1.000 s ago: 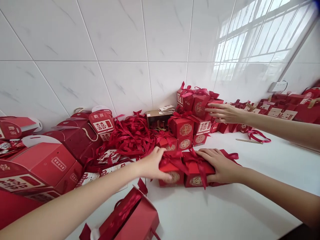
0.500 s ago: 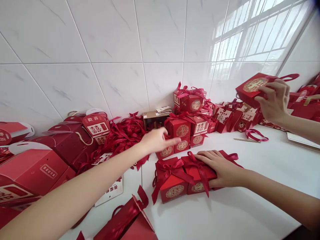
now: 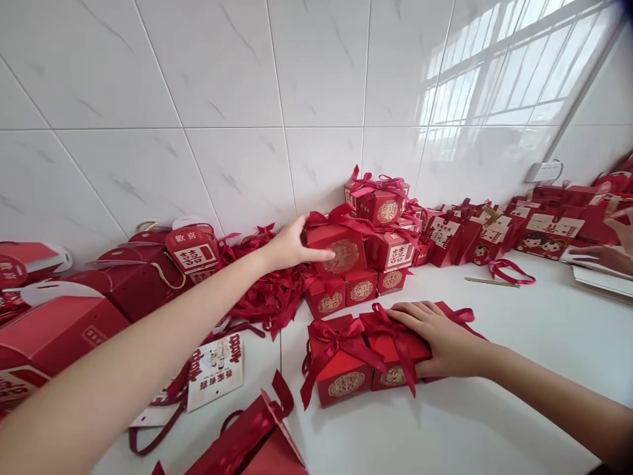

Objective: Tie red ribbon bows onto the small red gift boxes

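Observation:
My left hand grips a red gift box with a gold round emblem, thumb across its front and fingers behind. This box is lifted and tilted slightly, just above the stacked gift boxes near the wall. Closer to me, my right hand lies over a row of ribbon-tied gift boxes, fingers on top and thumb low at the front, holding the middle box. The leftmost box of that row stands beside it, its ribbon bow on top. Part of the right-hand box is hidden behind my hand.
A heap of red ribbons lies left of the stack. Larger red boxes crowd the far left, and printed cards lie before them. An open red bag is at the front. At the right edge show another person's hands.
My left hand has moved from in front of the stack onto a box and raised it slightly. My right hand stays put. The other person's raised hand and box have left their spot at right.

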Motion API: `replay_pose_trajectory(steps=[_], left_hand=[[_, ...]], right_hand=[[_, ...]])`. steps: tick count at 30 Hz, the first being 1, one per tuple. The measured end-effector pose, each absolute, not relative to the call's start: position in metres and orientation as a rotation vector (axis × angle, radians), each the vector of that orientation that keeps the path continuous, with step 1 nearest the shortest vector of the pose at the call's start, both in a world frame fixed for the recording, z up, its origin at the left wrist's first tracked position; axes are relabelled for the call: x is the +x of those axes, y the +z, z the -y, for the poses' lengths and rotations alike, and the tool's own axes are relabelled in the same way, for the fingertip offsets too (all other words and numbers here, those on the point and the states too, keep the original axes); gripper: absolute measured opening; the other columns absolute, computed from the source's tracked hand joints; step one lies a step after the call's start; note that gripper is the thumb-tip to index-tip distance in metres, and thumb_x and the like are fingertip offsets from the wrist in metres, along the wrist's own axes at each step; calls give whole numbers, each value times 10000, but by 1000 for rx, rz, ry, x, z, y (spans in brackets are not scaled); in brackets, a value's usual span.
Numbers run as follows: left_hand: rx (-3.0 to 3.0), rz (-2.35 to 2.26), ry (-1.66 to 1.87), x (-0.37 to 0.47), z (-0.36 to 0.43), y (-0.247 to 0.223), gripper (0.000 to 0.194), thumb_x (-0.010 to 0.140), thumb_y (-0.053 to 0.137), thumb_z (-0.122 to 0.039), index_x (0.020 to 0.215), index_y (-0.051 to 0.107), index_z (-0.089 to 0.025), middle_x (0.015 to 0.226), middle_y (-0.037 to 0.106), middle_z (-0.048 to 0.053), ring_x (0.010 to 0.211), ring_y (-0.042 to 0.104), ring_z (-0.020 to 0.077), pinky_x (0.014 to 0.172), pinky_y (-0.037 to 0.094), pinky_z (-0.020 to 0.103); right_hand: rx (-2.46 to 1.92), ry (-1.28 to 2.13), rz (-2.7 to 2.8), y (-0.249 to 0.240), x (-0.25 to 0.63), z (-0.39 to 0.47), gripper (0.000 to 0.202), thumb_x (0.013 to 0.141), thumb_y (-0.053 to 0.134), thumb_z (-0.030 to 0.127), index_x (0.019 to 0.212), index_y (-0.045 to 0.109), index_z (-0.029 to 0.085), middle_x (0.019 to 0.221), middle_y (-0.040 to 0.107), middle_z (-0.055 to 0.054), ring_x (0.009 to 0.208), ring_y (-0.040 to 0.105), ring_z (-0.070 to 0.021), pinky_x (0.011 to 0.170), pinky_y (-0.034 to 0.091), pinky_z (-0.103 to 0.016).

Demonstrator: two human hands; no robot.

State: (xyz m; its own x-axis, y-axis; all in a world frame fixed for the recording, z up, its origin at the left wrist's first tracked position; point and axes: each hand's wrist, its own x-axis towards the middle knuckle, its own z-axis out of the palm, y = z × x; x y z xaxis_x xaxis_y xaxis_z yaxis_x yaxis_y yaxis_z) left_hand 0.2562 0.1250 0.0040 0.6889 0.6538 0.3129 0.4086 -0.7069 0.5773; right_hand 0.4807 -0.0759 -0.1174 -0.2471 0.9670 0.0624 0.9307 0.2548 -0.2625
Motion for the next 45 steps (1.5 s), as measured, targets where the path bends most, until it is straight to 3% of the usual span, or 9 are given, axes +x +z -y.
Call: replay_pose_trajectory(steps=[2,7,13,19,21,26,31,36,45], left_hand=[[2362,-761,611,215,-113,12,839,619,744,-497,1310,393,-177,1256,585,114,1116,581,285,940,482,399],[2415,-1072,344,127,-88,-11,1081,601,740,-498,1452,153,-181,1493,305,149,1327,365,342,1075,362,417],[2425,-1036,108,99,-59,-77,1035,596,738,-479,1425,203,-168,1459,310,183,1326,351,354,1082,330,439],[2319,-801,-110,96,-51,-87,1230,567,703,-244,1468,-131,-168,1548,91,208,1378,273,336,1079,323,396],[2276,-774,-182,93,-56,-82,1215,557,683,-203,1474,-113,-160,1541,167,198,1376,282,323,1072,335,370],[2144,-779,-79,95,-57,-83,1102,635,666,-264,1482,-36,-208,1400,474,129,1176,553,255,966,455,320],[2140,-780,-50,107,-51,-87,1122,649,672,-279,1474,-88,-237,1420,440,128,1198,532,240,991,432,336],[2144,-713,10,123,-54,-93,1106,614,713,-271,1475,20,-240,1376,481,119,1213,504,249,1018,401,358],[2219,-633,21,165,-58,-109,1115,609,694,-271,1472,-5,-186,1291,543,146,1021,611,243,868,484,341]], right_hand=[[-1779,255,2304,-119,482,77,862,682,646,548,1438,315,298,1397,405,-88,1217,382,-359,992,352,-510],[-1768,238,2296,-125,485,78,862,701,635,555,1451,263,348,1397,396,-81,1223,384,-378,968,381,-539],[-1792,218,2313,-127,486,77,854,706,637,536,1448,255,354,1401,389,-76,1217,393,-367,968,393,-533],[-1805,184,2354,-122,489,74,837,722,606,578,1444,281,310,1390,406,-92,1247,372,-356,1001,367,-536],[-1797,186,2370,-121,490,73,842,719,611,570,1446,282,303,1392,403,-100,1251,369,-359,1001,363,-545],[-1777,215,2392,-118,491,73,879,702,637,541,1460,252,318,1408,398,-95,1268,354,-371,1008,346,-567],[-1788,212,2407,-116,497,73,867,699,637,502,1458,272,300,1424,395,-89,1285,344,-370,1022,343,-553],[-1809,189,2415,-117,512,73,874,678,647,490,1453,292,300,1432,405,-86,1295,345,-382,1024,327,-575],[-2108,46,2397,-108,542,75,866,674,616,405,1462,272,305,1450,403,-86,1336,307,-408,1042,247,-635]])
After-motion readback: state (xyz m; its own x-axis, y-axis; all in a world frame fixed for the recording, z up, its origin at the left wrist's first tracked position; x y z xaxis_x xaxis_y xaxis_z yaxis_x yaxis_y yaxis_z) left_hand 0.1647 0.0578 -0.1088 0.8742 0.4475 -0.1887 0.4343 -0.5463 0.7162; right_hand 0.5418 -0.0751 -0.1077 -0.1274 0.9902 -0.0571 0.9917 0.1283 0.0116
